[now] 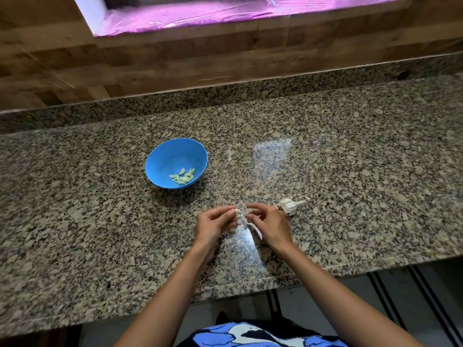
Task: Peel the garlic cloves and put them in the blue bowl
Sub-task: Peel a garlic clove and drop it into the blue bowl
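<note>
Papery skin [254,227] should tear away cleanly if our left hand [216,222] pinches the clove [237,212] firmly while our right hand [269,225], seemingly gripping skin, pulls.

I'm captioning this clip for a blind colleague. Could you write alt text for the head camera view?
Two bare hands work above a speckled granite counter: the left hand pinches a garlic clove while the right hand pulls at its papery skin. A garlic bulb lies just right of the hands, and a blue bowl of peeled cloves sits further back on the left.
</note>
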{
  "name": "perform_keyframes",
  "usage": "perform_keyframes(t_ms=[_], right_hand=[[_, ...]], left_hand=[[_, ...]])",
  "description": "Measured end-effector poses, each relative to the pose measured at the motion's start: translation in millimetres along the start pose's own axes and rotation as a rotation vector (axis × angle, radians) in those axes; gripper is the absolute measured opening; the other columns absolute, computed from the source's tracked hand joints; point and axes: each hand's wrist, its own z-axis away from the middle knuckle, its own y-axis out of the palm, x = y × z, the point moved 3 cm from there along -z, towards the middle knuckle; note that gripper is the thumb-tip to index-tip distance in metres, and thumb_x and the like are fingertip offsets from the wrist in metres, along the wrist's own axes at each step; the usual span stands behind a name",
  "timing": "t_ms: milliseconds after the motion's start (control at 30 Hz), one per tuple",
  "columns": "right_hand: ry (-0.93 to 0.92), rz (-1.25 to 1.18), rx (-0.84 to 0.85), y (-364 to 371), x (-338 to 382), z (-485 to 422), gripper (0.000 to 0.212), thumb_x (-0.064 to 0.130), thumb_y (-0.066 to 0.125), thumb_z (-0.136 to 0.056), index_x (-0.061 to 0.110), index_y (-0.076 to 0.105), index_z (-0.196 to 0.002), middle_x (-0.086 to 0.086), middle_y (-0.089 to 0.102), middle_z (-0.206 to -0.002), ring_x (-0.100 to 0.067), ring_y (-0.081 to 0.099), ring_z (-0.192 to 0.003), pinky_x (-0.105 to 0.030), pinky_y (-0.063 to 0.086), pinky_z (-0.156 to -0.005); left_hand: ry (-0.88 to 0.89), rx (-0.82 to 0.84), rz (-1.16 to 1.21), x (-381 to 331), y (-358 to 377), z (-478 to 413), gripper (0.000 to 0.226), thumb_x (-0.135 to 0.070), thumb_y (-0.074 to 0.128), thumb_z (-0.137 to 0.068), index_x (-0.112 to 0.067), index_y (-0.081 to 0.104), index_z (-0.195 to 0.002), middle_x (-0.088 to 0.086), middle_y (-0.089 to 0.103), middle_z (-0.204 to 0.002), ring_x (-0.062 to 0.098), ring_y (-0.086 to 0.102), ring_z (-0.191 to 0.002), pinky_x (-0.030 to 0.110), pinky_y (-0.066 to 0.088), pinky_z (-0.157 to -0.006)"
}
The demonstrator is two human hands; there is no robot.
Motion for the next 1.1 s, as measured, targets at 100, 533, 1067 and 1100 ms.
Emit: perform_keyframes(t_ms=[100,533,1067,1100], right_hand=[[-0.111,0.034,-0.001,1.4,6.9,2.1,0.027,0.029,0.06,-0.089,0.023,0.065,-0.115,0.004,0.071,-0.097,-0.008,0.067,-0.076,-0.024,0.056,-0.064],[0.151,-0.584,0.171,-3.3,5.3,-2.2,0.009,0.008,0.065,-0.084,0.009,0.072,-0.089,0.003,0.069,-0.071,0.0,0.057,-0.053,-0.013,0.04,-0.049],[0.399,-0.69,0.055,-0.7,-28.3,25.1,0.029,0.025,0.046,-0.096,0.002,0.056,-0.082,-0.002,0.056,-0.06,-0.012,0.048,-0.044,-0.019,0.041,-0.04],[0.413,-0.716,0.028,-1.3,-29.9,27.2,0.027,0.024,0.047,-0.096,0.001,0.057,-0.084,-0.002,0.057,-0.061,-0.011,0.049,-0.045,-0.018,0.041,-0.041]], left_hand=[[-0.014,-0.023,-0.015,2.3,0.3,0.2,0.016,0.002,0.066,-0.08,0.0,0.07,-0.095,0.018,0.072,-0.09,0.022,0.069,-0.075,0.023,0.058,-0.067],[-0.064,0.109,0.016,-5.7,0.1,-0.7,0.024,0.004,0.065,-0.078,0.004,0.068,-0.102,0.021,0.07,-0.097,0.023,0.067,-0.08,0.026,0.058,-0.074],[0.594,-0.1,-1.043,10.5,-11.6,-8.0,0.039,-0.026,0.042,-0.099,-0.022,0.043,-0.138,-0.003,0.035,-0.147,0.007,0.031,-0.133,0.027,0.027,-0.108],[0.552,0.011,-1.074,18.3,0.7,-7.4,0.045,-0.032,0.035,-0.101,-0.025,0.029,-0.145,-0.007,0.021,-0.153,0.005,0.019,-0.139,0.027,0.017,-0.113]])
